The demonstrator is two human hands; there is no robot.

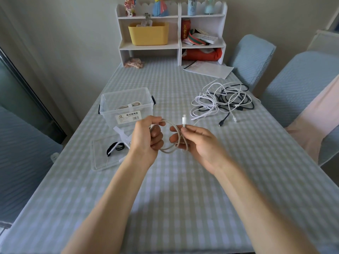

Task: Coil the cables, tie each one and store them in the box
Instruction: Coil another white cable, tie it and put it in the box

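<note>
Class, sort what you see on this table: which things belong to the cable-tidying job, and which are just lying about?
Belongs to the job:
coil held by left hand and right hand
box
lid
ties
cable pile

Just lying about:
shelf
yellow bin
papers
can

Left hand (146, 134) curled closed, right hand (197, 142) apparently pinching with fingertips, forearms extended forward

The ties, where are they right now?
In the head view, the ties lie left of the left hand, on the clear lid just in front of the storage box.
</note>
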